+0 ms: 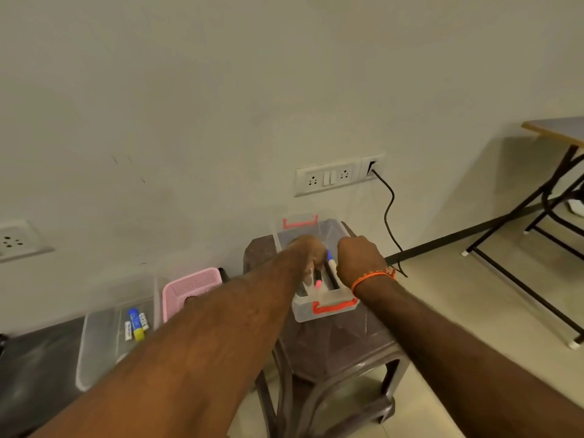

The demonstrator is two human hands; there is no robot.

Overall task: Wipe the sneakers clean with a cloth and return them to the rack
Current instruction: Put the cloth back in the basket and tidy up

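Both hands are down in a clear box (325,314) with red handles, which sits on a brown plastic stool (344,352) at its back edge, against the wall. The left hand (311,252) is curled, fingers pointing down into the box among the markers (331,263); whether it actually pinches one I cannot tell. The right hand (358,259) is fisted at the box's right wall beside a blue-capped marker; what it holds, if anything, is hidden. The hands are close together but not touching.

Risks: the box is light and near the stool's back edge, so a pull on one wall could tip or slide it and spill the markers. A black cable (390,213) hangs from the wall socket just right of the stool, and the right wrist could snag it.

Task's things: no sneakers, cloth or rack are in view, so their look and place cannot be given. The work here looks unrelated to wiping, so the wiping likely has not begun.

Left of the stool, on a dark low surface, stand a pink basket (189,290) and another clear tub (110,339) holding markers.
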